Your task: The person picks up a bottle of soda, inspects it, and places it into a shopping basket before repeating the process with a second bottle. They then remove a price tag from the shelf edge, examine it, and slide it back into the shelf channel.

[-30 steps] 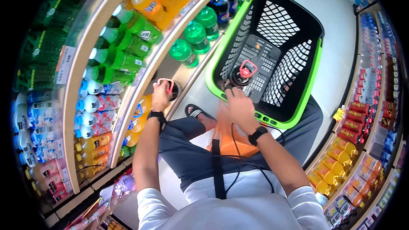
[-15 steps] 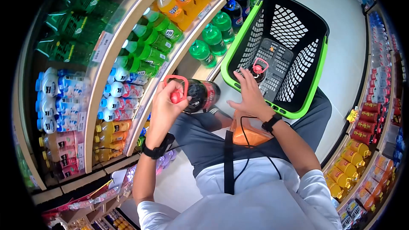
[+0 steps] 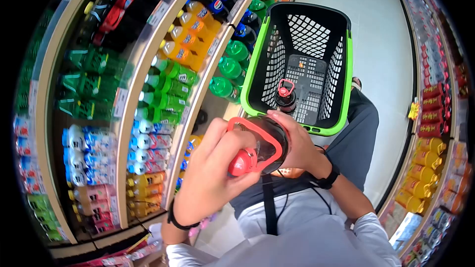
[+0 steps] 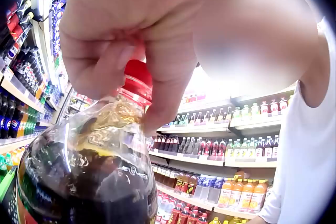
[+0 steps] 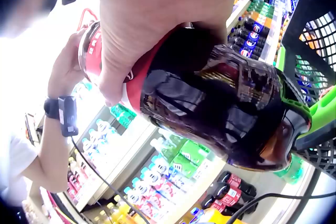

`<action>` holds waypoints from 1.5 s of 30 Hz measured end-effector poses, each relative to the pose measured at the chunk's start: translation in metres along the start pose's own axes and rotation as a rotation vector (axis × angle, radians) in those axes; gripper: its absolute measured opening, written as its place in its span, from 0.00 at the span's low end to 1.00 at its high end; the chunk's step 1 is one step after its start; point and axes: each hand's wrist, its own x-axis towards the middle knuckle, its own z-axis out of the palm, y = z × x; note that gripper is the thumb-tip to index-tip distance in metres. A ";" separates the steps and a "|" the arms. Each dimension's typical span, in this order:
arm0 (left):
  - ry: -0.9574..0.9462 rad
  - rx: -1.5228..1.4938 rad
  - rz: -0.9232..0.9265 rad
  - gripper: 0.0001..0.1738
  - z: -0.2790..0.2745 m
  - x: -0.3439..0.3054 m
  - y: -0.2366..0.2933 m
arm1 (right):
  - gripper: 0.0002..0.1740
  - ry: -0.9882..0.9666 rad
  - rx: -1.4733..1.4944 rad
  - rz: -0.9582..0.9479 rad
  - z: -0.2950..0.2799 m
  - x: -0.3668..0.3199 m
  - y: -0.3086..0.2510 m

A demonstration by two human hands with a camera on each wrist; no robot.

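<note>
A large dark cola bottle [image 3: 271,141] with a red cap and red carry loop is held between both hands in the head view. The left hand [image 3: 213,168] grips its cap and neck; the left wrist view shows fingers around the red cap [image 4: 137,79]. Around the bottle's red label [image 5: 137,85], the right hand [image 5: 168,19] is wrapped in the right wrist view; in the head view the right hand [image 3: 299,143] lies on the bottle's far side. Another cola bottle [image 3: 285,100] with a red loop stands inside the black basket [image 3: 250,76] with its green rim.
Drink shelves [image 3: 148,64] line the left side, with green bottles [image 3: 230,67] on the low shelf beside the basket. More drinks [image 3: 425,168] stand along the right. Pale floor [image 3: 373,24] stretches beyond the basket, and the person's knee [image 3: 363,123] is beside its right side.
The left hand has brought the bottle from the shelf side across in front of the body. The right hand, previously free near the basket rim, now grips the bottle.
</note>
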 end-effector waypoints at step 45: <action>0.570 -0.425 0.030 0.32 0.105 0.085 -0.081 | 0.71 0.094 0.156 0.379 -0.009 0.025 0.046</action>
